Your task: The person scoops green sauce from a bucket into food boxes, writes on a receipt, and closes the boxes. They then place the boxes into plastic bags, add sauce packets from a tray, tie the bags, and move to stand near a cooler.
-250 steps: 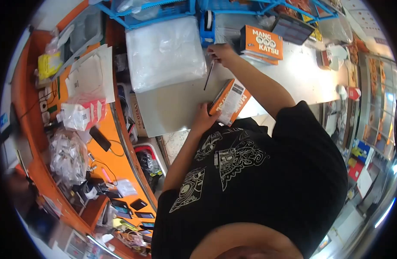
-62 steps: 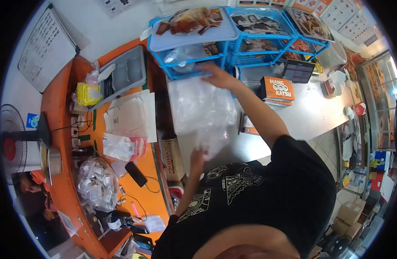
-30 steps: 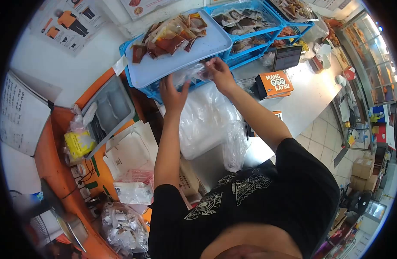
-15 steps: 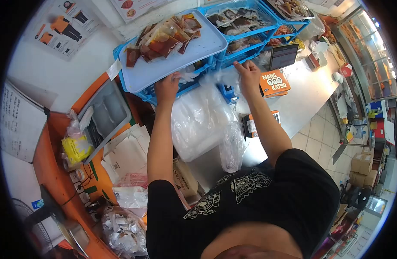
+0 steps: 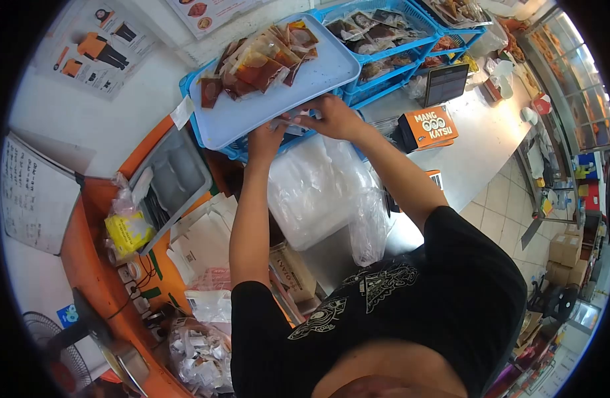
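Observation:
My left hand point(image 5: 266, 138) is closed at the front edge of the pale blue tray point(image 5: 252, 127), its fingertips partly hidden. My right hand point(image 5: 331, 118) reaches in beside it, with thumb and fingers pinched together near the left fingertips. A bit of a small clear plastic bag point(image 5: 295, 129) shows between the hands, mostly covered by them. On the tray lie several sealed sachets of brown and orange sauce point(image 5: 258, 68). Just below my hands, a stack of clear plastic bags point(image 5: 311, 189) rests on the metal counter.
Blue baskets point(image 5: 391, 50) with packed sachets stand behind, right of the tray. An orange printed box point(image 5: 429, 127) and a tablet point(image 5: 446, 85) sit on the counter point(image 5: 480, 139). Left are a grey compartment tray point(image 5: 175, 169) and a yellow pack point(image 5: 128, 229); a fan point(image 5: 56, 341) stands lower left.
My right hand has moved left from beside the orange box to meet my left hand. The clear plastic stretched between them is now bunched up and mostly hidden.

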Action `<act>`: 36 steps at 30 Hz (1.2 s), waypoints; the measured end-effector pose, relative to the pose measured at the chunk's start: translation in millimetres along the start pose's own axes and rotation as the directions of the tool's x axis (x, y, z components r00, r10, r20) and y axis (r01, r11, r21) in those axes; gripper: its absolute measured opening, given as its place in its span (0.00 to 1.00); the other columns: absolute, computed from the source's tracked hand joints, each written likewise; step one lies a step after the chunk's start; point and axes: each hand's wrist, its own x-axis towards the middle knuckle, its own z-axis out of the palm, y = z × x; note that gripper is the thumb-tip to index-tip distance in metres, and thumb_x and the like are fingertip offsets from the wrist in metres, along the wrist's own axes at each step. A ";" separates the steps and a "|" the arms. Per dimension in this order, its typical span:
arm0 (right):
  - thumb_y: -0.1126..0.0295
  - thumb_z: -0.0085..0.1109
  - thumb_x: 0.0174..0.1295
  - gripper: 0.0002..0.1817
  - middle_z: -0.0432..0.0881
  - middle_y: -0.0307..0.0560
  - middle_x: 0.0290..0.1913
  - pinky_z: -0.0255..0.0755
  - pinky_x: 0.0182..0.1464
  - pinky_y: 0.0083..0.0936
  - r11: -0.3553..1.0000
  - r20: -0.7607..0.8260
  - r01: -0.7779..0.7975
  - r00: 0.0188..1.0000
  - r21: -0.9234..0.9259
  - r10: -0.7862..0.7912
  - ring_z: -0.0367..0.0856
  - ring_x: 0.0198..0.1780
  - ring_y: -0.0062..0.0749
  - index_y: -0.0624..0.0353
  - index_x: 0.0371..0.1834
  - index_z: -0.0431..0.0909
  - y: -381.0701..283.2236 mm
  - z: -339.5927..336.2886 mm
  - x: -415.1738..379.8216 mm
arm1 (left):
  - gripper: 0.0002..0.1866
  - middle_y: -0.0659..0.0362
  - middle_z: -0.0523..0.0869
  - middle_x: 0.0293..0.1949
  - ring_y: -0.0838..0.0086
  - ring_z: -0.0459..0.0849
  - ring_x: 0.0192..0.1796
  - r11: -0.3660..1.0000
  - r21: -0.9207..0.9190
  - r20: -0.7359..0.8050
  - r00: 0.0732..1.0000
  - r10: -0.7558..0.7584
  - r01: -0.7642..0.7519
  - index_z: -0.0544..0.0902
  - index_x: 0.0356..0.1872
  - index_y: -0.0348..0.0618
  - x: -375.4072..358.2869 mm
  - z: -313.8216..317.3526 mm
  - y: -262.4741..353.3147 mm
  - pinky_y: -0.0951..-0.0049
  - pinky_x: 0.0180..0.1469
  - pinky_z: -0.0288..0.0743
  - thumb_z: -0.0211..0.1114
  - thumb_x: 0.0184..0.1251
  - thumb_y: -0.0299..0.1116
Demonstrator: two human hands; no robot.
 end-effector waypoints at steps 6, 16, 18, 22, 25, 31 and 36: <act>0.59 0.73 0.52 0.18 0.87 0.55 0.40 0.78 0.49 0.40 0.968 -0.039 -0.185 0.980 0.168 0.194 0.85 0.43 0.52 0.57 0.41 0.87 17.9 33.5 9.0 | 0.19 0.54 0.86 0.39 0.68 0.87 0.42 1.000 -0.008 -0.074 0.997 -0.003 0.003 0.77 0.48 0.37 -10.4 18.0 -5.4 0.70 0.49 0.80 0.71 0.54 0.18; 0.64 0.73 0.51 0.12 0.87 0.49 0.39 0.76 0.51 0.39 0.992 -0.038 -0.051 0.998 0.112 0.056 0.83 0.48 0.49 0.52 0.39 0.86 10.4 25.6 8.9 | 0.19 0.50 0.87 0.38 0.65 0.88 0.41 0.961 -0.175 -0.199 0.948 -0.247 0.213 0.75 0.47 0.32 -15.7 35.7 -12.2 0.69 0.46 0.81 0.71 0.55 0.19; 0.66 0.72 0.51 0.11 0.87 0.49 0.38 0.76 0.50 0.39 0.995 -0.140 0.051 0.989 0.086 -0.039 0.83 0.47 0.49 0.50 0.39 0.86 6.2 23.4 7.9 | 0.19 0.49 0.86 0.39 0.65 0.88 0.41 0.969 -0.194 -0.188 0.964 -0.189 0.152 0.76 0.47 0.32 -14.9 35.8 -13.1 0.70 0.45 0.81 0.72 0.54 0.19; 0.70 0.68 0.59 0.10 0.87 0.51 0.42 0.76 0.50 0.34 0.998 -0.039 -0.061 0.997 0.028 0.062 0.84 0.44 0.46 0.59 0.43 0.85 18.3 25.7 1.6 | 0.20 0.48 0.86 0.40 0.57 0.87 0.44 0.930 -0.287 -0.194 0.936 -0.292 0.230 0.76 0.49 0.32 -10.0 38.2 -2.7 0.62 0.50 0.79 0.72 0.54 0.21; 0.69 0.64 0.63 0.09 0.88 0.50 0.38 0.76 0.46 0.31 0.933 -0.301 -0.189 0.911 0.305 0.283 0.85 0.41 0.37 0.62 0.42 0.84 16.7 22.1 -2.5 | 0.19 0.44 0.86 0.41 0.49 0.84 0.48 0.966 0.258 -0.318 0.942 0.102 -0.018 0.78 0.51 0.32 -4.1 23.5 -10.6 0.56 0.56 0.74 0.70 0.58 0.25; 0.57 0.55 0.73 0.18 0.81 0.40 0.48 0.67 0.55 0.18 0.478 -0.218 -0.215 0.685 0.851 0.695 0.77 0.54 0.25 0.55 0.60 0.74 20.6 -8.6 -36.9 | 0.21 0.42 0.84 0.49 0.47 0.82 0.53 0.820 0.550 -0.139 0.986 -0.097 0.158 0.79 0.56 0.36 30.3 -8.2 -47.1 0.56 0.59 0.72 0.66 0.63 0.34; 0.65 0.58 0.68 0.23 0.77 0.44 0.58 0.71 0.64 0.33 -0.097 0.246 -0.241 0.732 0.966 0.635 0.76 0.61 0.37 0.56 0.66 0.69 -2.8 -90.3 -94.2 | 0.32 0.35 0.70 0.65 0.40 0.68 0.66 0.815 0.549 -0.269 0.962 -0.040 0.187 0.70 0.64 0.33 -19.1 30.1 6.4 0.43 0.66 0.60 0.60 0.70 0.49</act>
